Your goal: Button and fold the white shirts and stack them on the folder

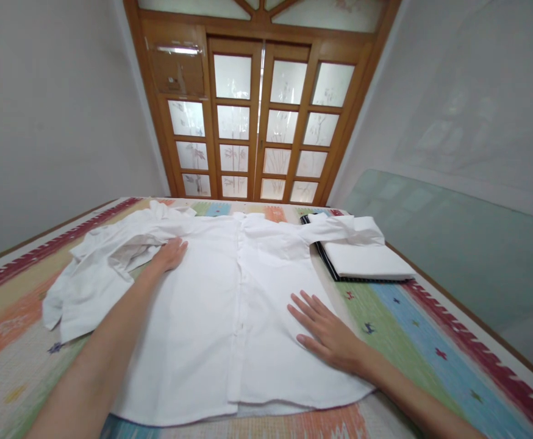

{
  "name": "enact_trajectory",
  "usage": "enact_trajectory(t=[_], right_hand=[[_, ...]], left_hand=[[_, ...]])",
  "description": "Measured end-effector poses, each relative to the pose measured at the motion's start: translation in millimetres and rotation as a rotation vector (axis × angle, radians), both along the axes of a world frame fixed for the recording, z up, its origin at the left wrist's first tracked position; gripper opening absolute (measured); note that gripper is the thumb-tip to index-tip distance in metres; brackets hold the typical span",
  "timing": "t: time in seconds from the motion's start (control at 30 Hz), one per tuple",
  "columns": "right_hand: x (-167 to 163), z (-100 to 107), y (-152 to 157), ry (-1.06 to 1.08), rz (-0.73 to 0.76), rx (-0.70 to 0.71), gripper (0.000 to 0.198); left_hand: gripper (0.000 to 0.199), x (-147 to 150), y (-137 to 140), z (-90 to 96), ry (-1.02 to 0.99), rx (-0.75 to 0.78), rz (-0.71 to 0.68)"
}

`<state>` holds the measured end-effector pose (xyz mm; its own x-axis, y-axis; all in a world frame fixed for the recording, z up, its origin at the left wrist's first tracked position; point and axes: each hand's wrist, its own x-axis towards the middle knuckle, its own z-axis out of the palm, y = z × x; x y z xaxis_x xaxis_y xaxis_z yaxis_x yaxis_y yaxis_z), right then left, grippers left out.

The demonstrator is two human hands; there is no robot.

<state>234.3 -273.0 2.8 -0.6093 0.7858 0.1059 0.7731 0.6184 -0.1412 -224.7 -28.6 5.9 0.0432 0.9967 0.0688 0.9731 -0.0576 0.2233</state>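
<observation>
A white button-front shirt (193, 317) lies spread on the patterned cloth, its hem toward me and its button placket running up the middle. My left hand (174, 253) rests flat on the shirt's upper left side, near the sleeve; its fingers are partly foreshortened. On the lower right front panel, my right hand (324, 332) lies palm down with the fingers spread. Neither hand grips the fabric. The shirt's right sleeve reaches over a folded white cloth stack (367, 262) with a black fabric layer beneath it.
Another rumpled white garment or sleeve bunch (88, 274) lies at the left. Colourful striped cloth (385, 329) covers the surface underneath. A pale green headboard-like panel (454, 244) stands along the right wall. Wooden doors with glass panes (257, 122) are at the far end.
</observation>
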Motion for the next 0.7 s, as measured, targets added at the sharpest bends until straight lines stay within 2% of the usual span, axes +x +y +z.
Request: enact_trajectory(t=[0.13,0.27,0.4,0.57,0.6,0.7], right_hand=[[5,9,-20,0.015,0.073,-0.066,0.065],[12,10,-34,0.050,0.080,-0.104,0.071],[19,9,-43,0.060,0.081,-0.148,0.081],[40,10,-64,0.087,0.070,-0.120,0.101],[46,10,-69,0.091,0.057,-0.096,0.098],[64,11,-86,0.101,-0.010,0.008,0.072]], left_hand=[[0.062,-12,16,-4.7,0.003,0.023,0.009],[0.073,-20,26,-12.2,0.090,0.127,0.005],[0.081,-23,31,-13.0,0.147,0.162,-0.004],[0.069,-13,19,-8.1,0.203,0.163,-0.030],[0.065,-10,13,-7.6,0.206,0.169,-0.045],[0.057,-4,-11,-5.0,0.139,0.202,-0.075]])
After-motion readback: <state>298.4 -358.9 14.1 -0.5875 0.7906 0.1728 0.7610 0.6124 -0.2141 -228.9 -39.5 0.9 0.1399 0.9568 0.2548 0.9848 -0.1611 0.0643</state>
